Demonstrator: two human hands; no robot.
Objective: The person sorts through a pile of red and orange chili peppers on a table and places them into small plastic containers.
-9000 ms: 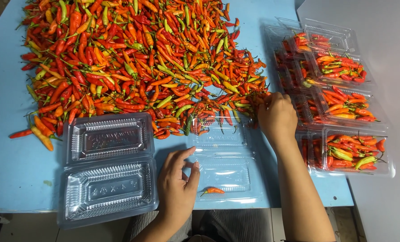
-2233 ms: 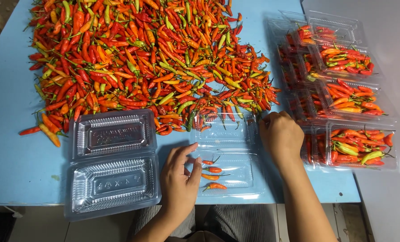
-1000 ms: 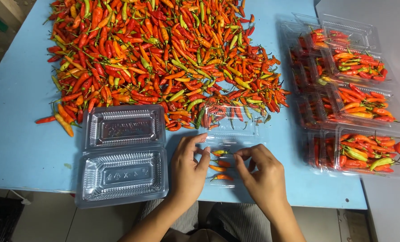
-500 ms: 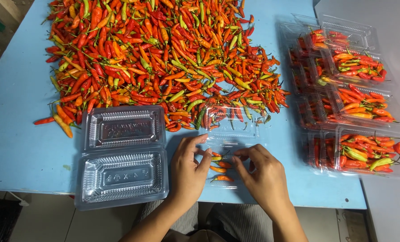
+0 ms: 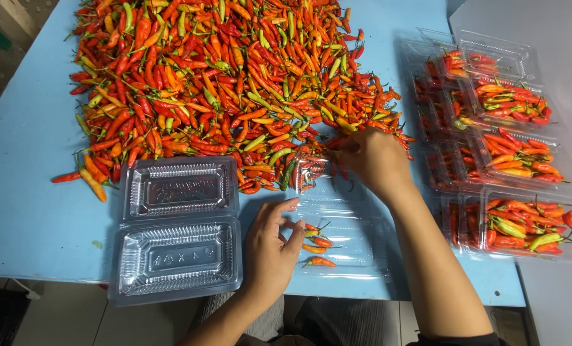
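Filled clear clamshells [image 5: 510,160] sit at 3 o'clock; your right hand [image 5: 372,157], fingers pinched in the chilli heap [image 5: 222,83]; left hand [image 5: 270,250], fingers open, steadies the clear plastic clamshell [image 5: 356,247] holding few chillies.

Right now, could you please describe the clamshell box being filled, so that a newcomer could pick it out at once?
On the blue table, look just below the big chili pile, at the near edge. The open clear box lies beside the left hand, between an empty open box and the full boxes on the right. It alone holds only a few chilies.
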